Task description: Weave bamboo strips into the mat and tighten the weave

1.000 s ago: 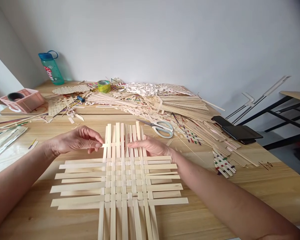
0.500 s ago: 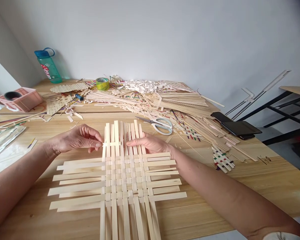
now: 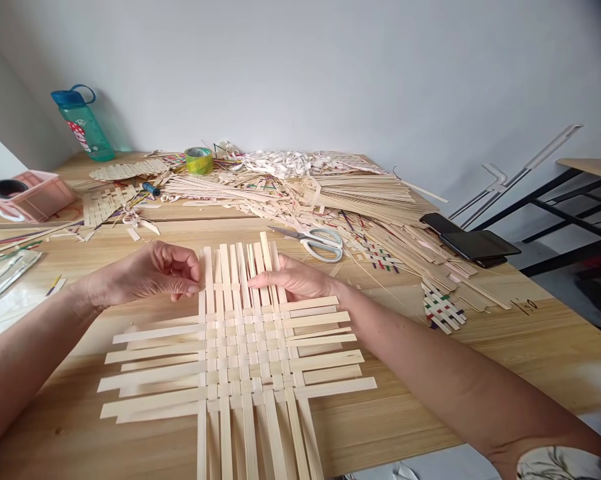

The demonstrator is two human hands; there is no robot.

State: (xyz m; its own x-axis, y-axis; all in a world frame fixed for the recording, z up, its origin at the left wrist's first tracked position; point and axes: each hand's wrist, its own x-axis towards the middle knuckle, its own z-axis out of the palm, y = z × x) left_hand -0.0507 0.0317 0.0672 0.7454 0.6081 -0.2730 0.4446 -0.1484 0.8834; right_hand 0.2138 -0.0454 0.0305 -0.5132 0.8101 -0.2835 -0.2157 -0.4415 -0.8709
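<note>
A flat panel of woven pale wood strips (image 3: 245, 353) lies before me, its loose ends sticking out on all sides. My right hand (image 3: 293, 277) is closed around the upright strips at the panel's far end, thumb on top and fingers behind. At the left edge of those uprights, my left hand (image 3: 175, 272) pinches thumb and fingers together on the end of a thin cross strip (image 3: 229, 287). That cross strip runs over and under several uprights, above the tightly woven middle. Its left end is mostly hidden by the fingers.
Scissors (image 3: 323, 245) lie just beyond the panel. Behind them spread heaped wood strips (image 3: 365, 193) and a tape roll (image 3: 199, 161). A bottle (image 3: 84, 127) and a pink basket (image 3: 40, 197) stand far left; dark phone-like devices (image 3: 480, 245) rest at the right edge.
My left hand has moved slightly against the left edge of the uprights, and less of the cross strip's end shows there. My right hand keeps its hold. The whole view has shifted slightly.
</note>
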